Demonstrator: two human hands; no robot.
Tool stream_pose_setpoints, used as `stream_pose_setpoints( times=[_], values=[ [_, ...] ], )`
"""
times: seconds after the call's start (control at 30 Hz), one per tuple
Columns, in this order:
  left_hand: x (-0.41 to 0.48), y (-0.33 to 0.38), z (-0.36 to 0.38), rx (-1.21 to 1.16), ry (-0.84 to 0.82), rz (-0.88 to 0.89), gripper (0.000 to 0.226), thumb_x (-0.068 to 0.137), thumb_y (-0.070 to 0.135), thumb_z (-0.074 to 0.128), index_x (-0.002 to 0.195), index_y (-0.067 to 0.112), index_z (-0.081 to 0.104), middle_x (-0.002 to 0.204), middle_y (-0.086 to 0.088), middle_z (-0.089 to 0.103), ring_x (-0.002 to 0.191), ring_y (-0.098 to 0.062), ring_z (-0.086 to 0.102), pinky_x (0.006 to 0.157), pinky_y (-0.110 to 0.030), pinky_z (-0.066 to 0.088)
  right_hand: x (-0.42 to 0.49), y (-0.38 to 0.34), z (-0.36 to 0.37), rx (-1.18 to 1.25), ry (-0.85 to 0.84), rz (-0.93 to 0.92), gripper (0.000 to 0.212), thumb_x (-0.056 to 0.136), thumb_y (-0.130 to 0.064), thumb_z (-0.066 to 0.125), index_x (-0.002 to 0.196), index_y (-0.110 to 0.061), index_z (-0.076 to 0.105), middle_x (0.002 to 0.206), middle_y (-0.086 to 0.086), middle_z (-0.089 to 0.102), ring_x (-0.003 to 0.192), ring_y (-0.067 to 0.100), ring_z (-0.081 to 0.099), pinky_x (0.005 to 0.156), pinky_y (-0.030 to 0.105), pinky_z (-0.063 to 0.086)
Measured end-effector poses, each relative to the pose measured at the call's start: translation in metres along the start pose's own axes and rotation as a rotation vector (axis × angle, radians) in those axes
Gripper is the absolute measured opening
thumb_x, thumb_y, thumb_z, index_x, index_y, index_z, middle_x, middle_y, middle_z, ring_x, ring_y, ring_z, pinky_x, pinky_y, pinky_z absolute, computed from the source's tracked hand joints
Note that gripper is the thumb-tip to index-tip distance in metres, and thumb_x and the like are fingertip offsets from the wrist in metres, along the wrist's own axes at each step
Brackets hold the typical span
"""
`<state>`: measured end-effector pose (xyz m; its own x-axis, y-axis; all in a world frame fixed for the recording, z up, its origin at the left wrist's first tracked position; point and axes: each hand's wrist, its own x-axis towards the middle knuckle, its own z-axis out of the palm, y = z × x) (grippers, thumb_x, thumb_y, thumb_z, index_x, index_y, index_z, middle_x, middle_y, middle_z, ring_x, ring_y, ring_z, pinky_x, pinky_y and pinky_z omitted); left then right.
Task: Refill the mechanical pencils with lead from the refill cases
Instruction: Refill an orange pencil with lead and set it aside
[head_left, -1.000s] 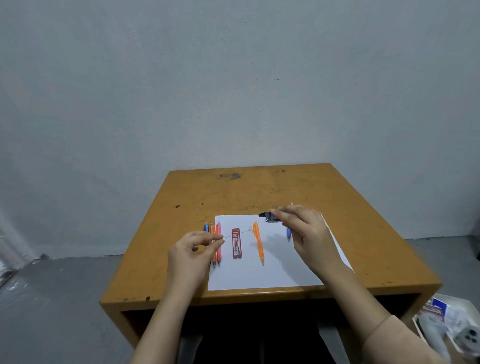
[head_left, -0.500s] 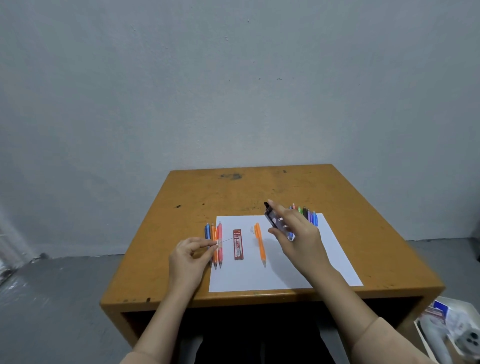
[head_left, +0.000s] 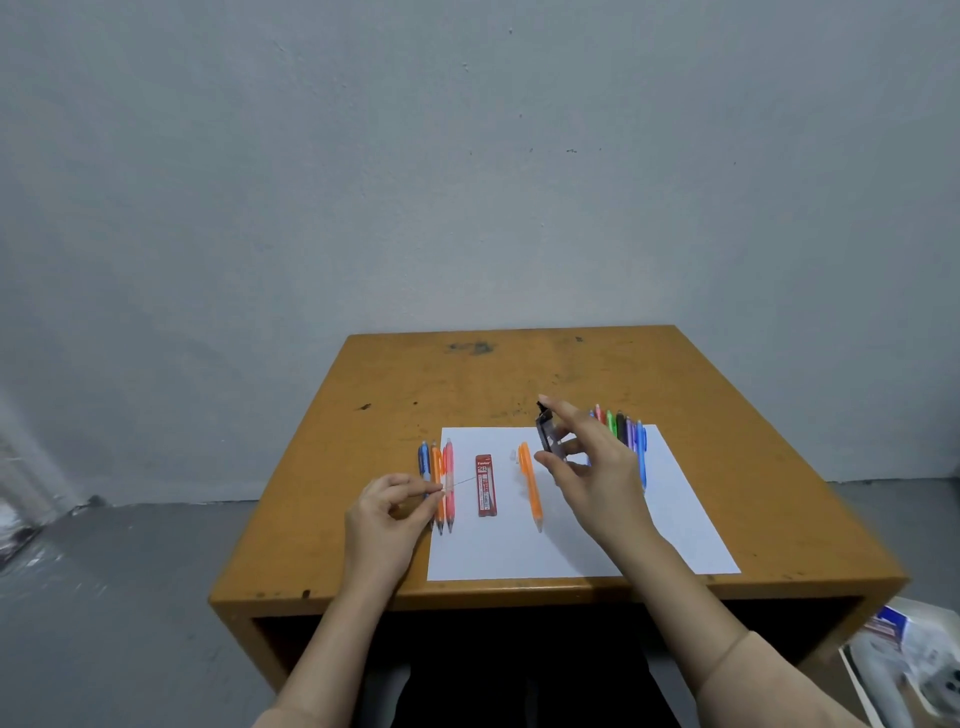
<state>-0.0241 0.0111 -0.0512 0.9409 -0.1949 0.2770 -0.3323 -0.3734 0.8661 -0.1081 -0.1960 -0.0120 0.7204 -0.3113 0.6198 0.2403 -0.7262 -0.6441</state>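
My left hand (head_left: 387, 512) pinches a thin lead stick (head_left: 462, 482) between thumb and forefinger, its free end pointing right. My right hand (head_left: 592, 467) holds a dark refill case (head_left: 548, 434) upright, black cap on top. A red refill case (head_left: 485, 486) lies on the white paper (head_left: 691, 519). An orange pencil (head_left: 531, 483) lies alone at the paper's middle, with a small clear cap (head_left: 513, 455) beside its top. Three pencils (head_left: 439, 480) in blue, orange and pink lie by the paper's left edge. Several coloured pencils (head_left: 626, 431) lie at the paper's upper right, partly behind my right hand.
The wooden table (head_left: 519, 379) stands against a grey wall, with scuffed bare wood beyond the paper. On the floor at the lower right lies a white tray (head_left: 914, 670) holding packaged items.
My right hand lifted the dark case off the paper and turned it upright, uncovering the pencils at the upper right. My left hand kept the lead pinched and drew slightly left.
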Motion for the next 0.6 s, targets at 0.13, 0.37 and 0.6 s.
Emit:
stream_pose_setpoints(
  times=[0.13, 0.37, 0.6],
  values=[
    [0.001, -0.003, -0.001, -0.012, 0.005, -0.022, 0.015, 0.076, 0.020, 0.077, 0.087, 0.031, 0.074, 0.096, 0.016, 0.063, 0.096, -0.005, 0.056, 0.078, -0.026, 0.052, -0.001, -0.002, 0.003, 0.019, -0.014, 0.029, 0.067, 0.081, -0.009, 0.073, 0.123, -0.051, 0.043, 0.093, -0.022, 0.052, 0.090, 0.001, 0.056, 0.064, 0.016, 0.055],
    [0.001, -0.004, 0.001, -0.011, 0.011, -0.028, 0.015, 0.076, 0.020, 0.077, 0.089, 0.028, 0.075, 0.096, 0.015, 0.063, 0.094, -0.006, 0.057, 0.075, -0.024, 0.050, -0.001, -0.010, 0.000, 0.056, -0.036, 0.120, 0.045, 0.081, -0.011, 0.074, 0.114, -0.037, 0.059, 0.095, -0.018, 0.058, 0.082, 0.000, 0.061, 0.065, 0.002, 0.045],
    [-0.001, -0.004, 0.002, 0.009, 0.020, -0.013, 0.016, 0.077, 0.019, 0.077, 0.091, 0.026, 0.075, 0.094, 0.017, 0.062, 0.091, -0.006, 0.057, 0.071, -0.023, 0.051, 0.003, -0.015, -0.001, 0.160, -0.078, 0.234, 0.049, 0.083, -0.010, 0.071, 0.113, -0.043, 0.052, 0.092, -0.022, 0.059, 0.089, 0.000, 0.061, 0.069, 0.004, 0.048]
  ],
)
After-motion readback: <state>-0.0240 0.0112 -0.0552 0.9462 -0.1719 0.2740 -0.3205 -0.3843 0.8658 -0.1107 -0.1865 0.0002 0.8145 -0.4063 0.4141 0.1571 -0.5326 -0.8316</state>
